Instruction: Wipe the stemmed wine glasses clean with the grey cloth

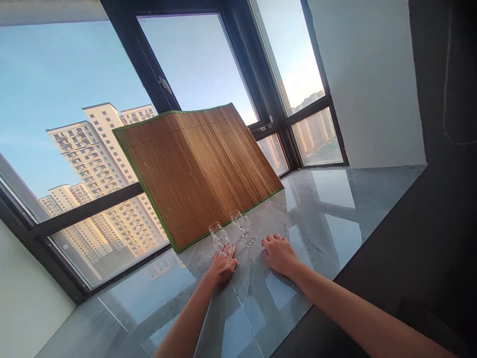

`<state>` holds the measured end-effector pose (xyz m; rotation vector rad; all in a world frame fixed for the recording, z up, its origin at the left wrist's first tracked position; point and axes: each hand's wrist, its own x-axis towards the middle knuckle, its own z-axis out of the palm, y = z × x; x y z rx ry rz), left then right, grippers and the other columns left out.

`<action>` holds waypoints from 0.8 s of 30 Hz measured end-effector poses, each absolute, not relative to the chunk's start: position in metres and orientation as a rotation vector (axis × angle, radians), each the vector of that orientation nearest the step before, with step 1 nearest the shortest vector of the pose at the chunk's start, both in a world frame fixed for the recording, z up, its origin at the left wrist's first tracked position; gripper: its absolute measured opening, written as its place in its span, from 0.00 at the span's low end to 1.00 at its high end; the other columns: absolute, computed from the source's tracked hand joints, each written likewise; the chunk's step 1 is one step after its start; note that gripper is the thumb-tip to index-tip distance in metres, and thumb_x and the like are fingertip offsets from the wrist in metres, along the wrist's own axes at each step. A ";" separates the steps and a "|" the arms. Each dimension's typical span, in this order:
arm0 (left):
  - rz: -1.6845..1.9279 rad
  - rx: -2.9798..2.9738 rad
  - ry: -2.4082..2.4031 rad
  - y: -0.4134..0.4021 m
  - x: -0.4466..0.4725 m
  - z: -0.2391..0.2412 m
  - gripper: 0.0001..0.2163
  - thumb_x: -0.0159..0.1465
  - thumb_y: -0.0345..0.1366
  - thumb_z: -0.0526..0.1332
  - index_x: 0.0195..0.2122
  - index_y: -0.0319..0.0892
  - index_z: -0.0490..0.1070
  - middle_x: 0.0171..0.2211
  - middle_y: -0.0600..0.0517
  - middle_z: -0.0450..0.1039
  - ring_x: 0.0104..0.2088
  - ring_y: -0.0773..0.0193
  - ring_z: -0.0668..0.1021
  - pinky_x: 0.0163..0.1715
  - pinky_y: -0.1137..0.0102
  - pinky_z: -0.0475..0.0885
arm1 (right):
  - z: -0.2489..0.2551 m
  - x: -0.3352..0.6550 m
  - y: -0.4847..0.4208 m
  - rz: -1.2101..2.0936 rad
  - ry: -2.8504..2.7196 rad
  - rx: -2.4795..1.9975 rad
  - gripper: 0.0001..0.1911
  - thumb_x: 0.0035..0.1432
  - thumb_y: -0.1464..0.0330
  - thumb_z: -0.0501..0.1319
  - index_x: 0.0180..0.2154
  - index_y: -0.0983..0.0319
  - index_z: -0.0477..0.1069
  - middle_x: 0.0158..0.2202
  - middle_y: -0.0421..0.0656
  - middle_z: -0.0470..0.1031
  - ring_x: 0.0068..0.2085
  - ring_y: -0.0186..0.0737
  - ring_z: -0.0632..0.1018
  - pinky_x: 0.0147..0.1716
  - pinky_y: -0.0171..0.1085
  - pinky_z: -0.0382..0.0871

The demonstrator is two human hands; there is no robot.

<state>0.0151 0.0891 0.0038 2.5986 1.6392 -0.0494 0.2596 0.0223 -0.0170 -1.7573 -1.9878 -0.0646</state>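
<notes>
Two clear stemmed glasses stand on a glossy grey stone sill (328, 219). My left hand (221, 268) is closed round the base and stem of the near glass (221, 240). The second glass (243, 226) stands just right of it, untouched. My right hand (278, 254) lies on the sill right of that glass with its fingers curled under; nothing shows in them. A brown bamboo mat (197, 169) with a green edge leans against the window behind the glasses.
Large dark-framed windows (164, 84) run along the far side, with tower blocks outside. A white wall (372, 84) closes the right end. The sill's dark front edge (402, 238) drops off on the right.
</notes>
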 end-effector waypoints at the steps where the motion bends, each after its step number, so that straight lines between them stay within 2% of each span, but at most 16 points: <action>1: -0.043 2.599 1.639 0.087 0.012 0.004 0.30 0.66 0.41 0.46 0.70 0.41 0.49 0.71 0.49 0.42 0.71 0.52 0.45 0.68 0.54 0.41 | -0.017 0.260 0.022 -0.061 -1.986 -1.755 0.15 0.64 0.69 0.49 0.44 0.61 0.73 0.47 0.50 0.73 0.50 0.48 0.69 0.44 0.42 0.60; 6: -0.013 2.613 1.621 0.071 -0.007 0.005 0.31 0.66 0.40 0.47 0.70 0.40 0.50 0.72 0.49 0.41 0.71 0.55 0.45 0.68 0.60 0.41 | -0.016 0.259 0.022 -0.065 -1.966 -1.769 0.15 0.64 0.69 0.49 0.44 0.61 0.73 0.46 0.50 0.73 0.49 0.48 0.69 0.44 0.42 0.60; 10: -0.021 2.606 1.642 0.051 -0.044 0.001 0.31 0.66 0.39 0.46 0.71 0.39 0.47 0.72 0.49 0.39 0.71 0.56 0.46 0.69 0.59 0.41 | -0.015 0.259 0.020 -0.116 -1.856 -1.869 0.14 0.61 0.70 0.51 0.42 0.63 0.74 0.45 0.53 0.74 0.49 0.51 0.70 0.48 0.48 0.59; 13: -0.014 2.535 1.755 0.032 -0.084 -0.004 0.30 0.66 0.39 0.45 0.71 0.42 0.47 0.72 0.52 0.39 0.71 0.56 0.45 0.68 0.59 0.42 | -0.014 0.261 0.020 -0.185 -1.780 -1.944 0.14 0.59 0.67 0.54 0.42 0.63 0.75 0.45 0.55 0.74 0.52 0.55 0.69 0.56 0.58 0.50; 15: 0.007 2.511 1.808 0.021 -0.108 -0.007 0.30 0.67 0.39 0.45 0.71 0.45 0.48 0.72 0.54 0.39 0.71 0.56 0.44 0.69 0.60 0.41 | -0.011 0.264 0.020 -0.256 -1.751 -1.973 0.16 0.58 0.65 0.56 0.44 0.64 0.75 0.50 0.57 0.72 0.58 0.58 0.64 0.61 0.61 0.42; 18: 0.002 2.426 1.905 0.013 -0.129 -0.010 0.30 0.67 0.38 0.45 0.71 0.45 0.47 0.72 0.55 0.38 0.71 0.56 0.43 0.69 0.59 0.40 | 0.001 0.264 0.019 -0.368 -1.685 -1.930 0.22 0.57 0.63 0.58 0.51 0.66 0.71 0.62 0.59 0.62 0.65 0.57 0.55 0.64 0.58 0.37; 20: 0.003 2.392 1.926 0.014 -0.132 -0.011 0.30 0.67 0.38 0.45 0.71 0.45 0.46 0.72 0.54 0.37 0.71 0.56 0.42 0.68 0.58 0.40 | 0.010 0.258 0.018 -0.397 -1.666 -1.821 0.24 0.59 0.63 0.56 0.55 0.66 0.68 0.66 0.57 0.55 0.67 0.55 0.52 0.65 0.53 0.40; 21: 0.002 2.389 1.926 0.016 -0.132 -0.011 0.30 0.67 0.38 0.45 0.71 0.45 0.46 0.72 0.54 0.37 0.71 0.55 0.42 0.68 0.58 0.40 | 0.013 0.253 0.018 -0.376 -1.675 -1.754 0.23 0.61 0.63 0.55 0.55 0.65 0.68 0.66 0.55 0.55 0.67 0.53 0.52 0.65 0.50 0.43; 24: 0.000 2.409 1.906 0.020 -0.127 -0.009 0.30 0.67 0.38 0.46 0.71 0.44 0.45 0.72 0.52 0.37 0.71 0.55 0.43 0.68 0.56 0.40 | 0.014 0.234 0.021 -0.146 -1.776 -1.633 0.19 0.63 0.65 0.52 0.51 0.63 0.71 0.58 0.52 0.67 0.60 0.47 0.63 0.59 0.40 0.55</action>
